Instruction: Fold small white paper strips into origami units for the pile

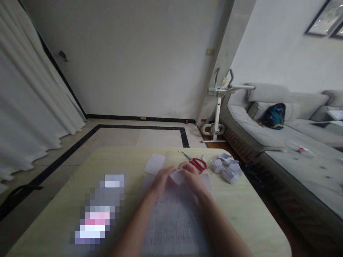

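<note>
Between my two hands is a small piece of white paper [177,176], held above a larger printed sheet [174,225] on the table. My left hand [161,181] grips its left side, fingers closed at the edge. From the right, my right hand [191,175] curls its fingers over the paper's upper edge. Just beyond the right hand lie red-handled scissors [197,165], blades pointing away to the left. A flat white paper piece [154,164] rests past my left hand. Several folded white paper pieces [227,168] sit in a loose cluster to the right.
The pale wooden table [257,214] has rounded corners. A pixelated, blurred-out object [99,210] lies on its left side. Right of the table stands a grey sofa [302,171] with a dark blue bag [274,116]. Exercise equipment [217,110] stands near the wall.
</note>
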